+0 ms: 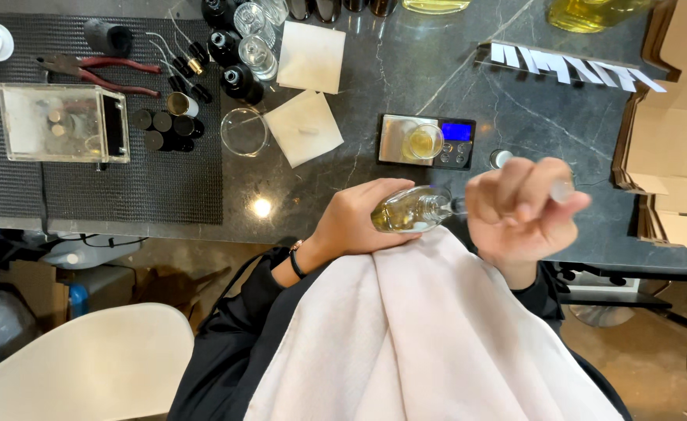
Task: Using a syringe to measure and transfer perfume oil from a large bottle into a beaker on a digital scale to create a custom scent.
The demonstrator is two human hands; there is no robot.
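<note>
My left hand grips a small clear glass bottle of yellowish liquid, tilted on its side with the neck toward the right. My right hand is curled just right of the bottle's neck, fingers pinched on a small clear cap or stopper; the hand is blurred. Both hands hover over a pale pink cloth on my lap, at the near edge of a dark marble counter.
A small digital scale carries a glass cup of yellow liquid. Further left lie white paper squares, an empty glass dish, black bottles, red pliers and a clear plastic box. Cardboard boxes stand at the right.
</note>
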